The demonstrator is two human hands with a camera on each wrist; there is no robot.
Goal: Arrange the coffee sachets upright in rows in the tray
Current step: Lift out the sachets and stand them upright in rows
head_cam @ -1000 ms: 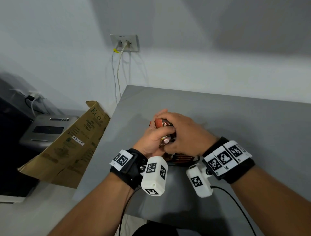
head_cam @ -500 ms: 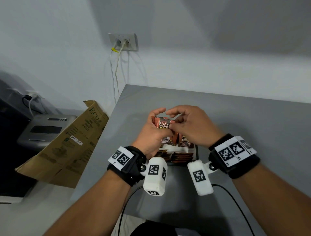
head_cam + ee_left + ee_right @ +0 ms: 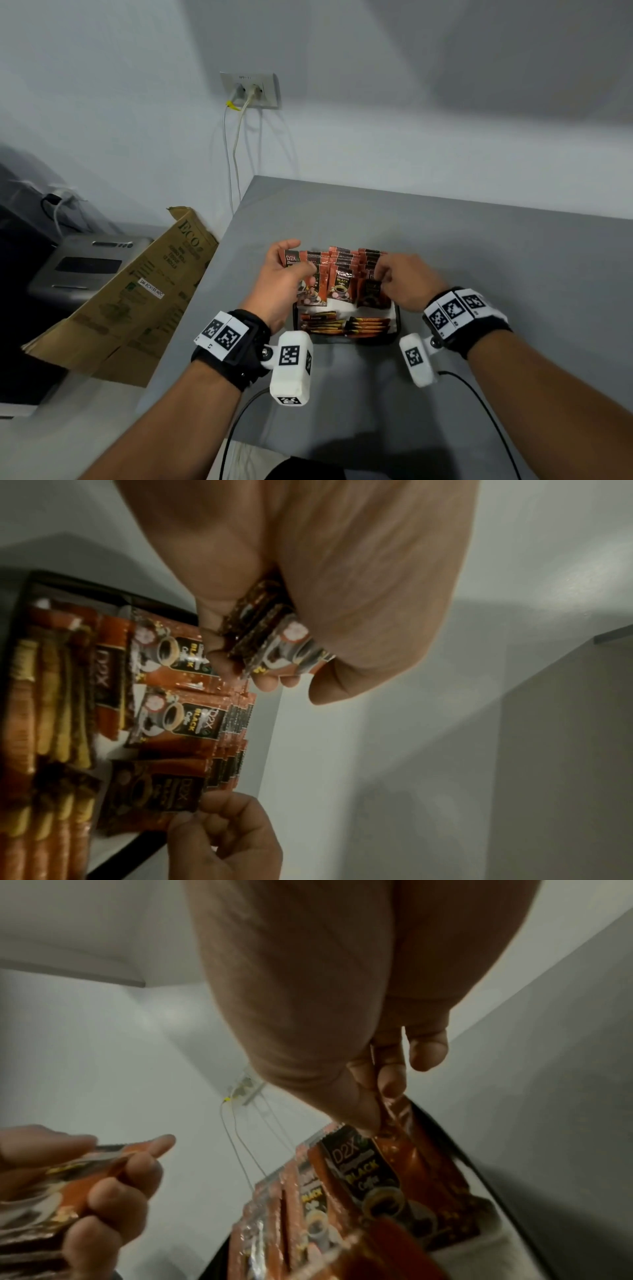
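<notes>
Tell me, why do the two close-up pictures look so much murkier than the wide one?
Head view: evenly lit and fairly sharp, print on the upright sachets legible, soft arm shadows on the grey table, its edges bowed by the wide lens. Left wrist view: dim and grainy, the left hand a blur close to the lens. Right wrist view: dim too, the right hand soft, the tray's contents smeared.

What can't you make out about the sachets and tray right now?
- How many sachets the left hand holds: the palm covers the stack in the left wrist view.
- The tray far rim: standing sachets hide it in the head view.
- The sachet top pinched by the right hand: blurred, behind the fingers.
</notes>
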